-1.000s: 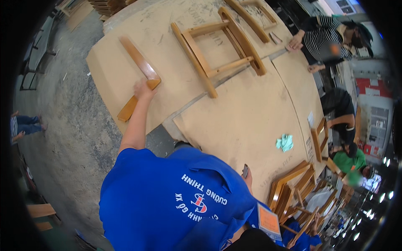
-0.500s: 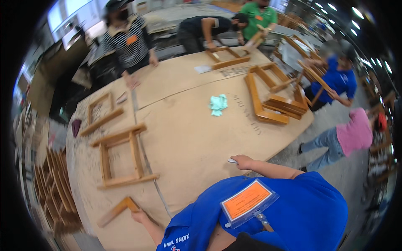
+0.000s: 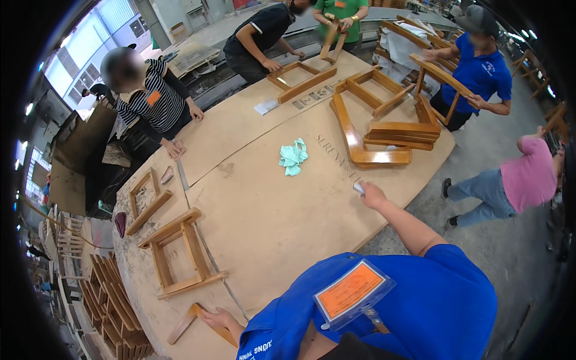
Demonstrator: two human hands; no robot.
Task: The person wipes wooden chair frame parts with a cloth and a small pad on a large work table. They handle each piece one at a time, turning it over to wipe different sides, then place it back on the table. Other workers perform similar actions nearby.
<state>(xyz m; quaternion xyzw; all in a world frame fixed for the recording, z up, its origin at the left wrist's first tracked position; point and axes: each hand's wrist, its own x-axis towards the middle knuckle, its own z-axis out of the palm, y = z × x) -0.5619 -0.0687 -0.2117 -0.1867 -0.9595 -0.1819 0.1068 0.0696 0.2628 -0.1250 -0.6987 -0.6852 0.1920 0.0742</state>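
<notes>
At the near left of the table, my left hand [image 3: 219,320] grips an angled wooden frame piece [image 3: 184,322], its fingers over the upper side near the corner. My right hand [image 3: 373,196] is stretched out over the right part of the table. A small white flat piece [image 3: 359,187] sticks out between its closed fingers; its exact kind is too small to tell. Beyond that hand lie varnished wooden frames [image 3: 384,157], partly stacked. A pale green crumpled cloth [image 3: 293,157] rests mid-table. Beside my left hand's piece stands a four-sided wooden frame [image 3: 191,252].
Brown board covers the large table [image 3: 252,210]. A smaller frame [image 3: 147,201] and a dark red pad [image 3: 120,224] lie at the left edge. Co-workers stand along the far side; one in blue [image 3: 483,72] holds a frame at right. Stacked wooden parts [image 3: 117,306] stand lower left.
My right hand has reached forward and to the right, toward the stacked frames, with the white piece. My left hand's angled piece has turned and come nearer me. The view has shifted.
</notes>
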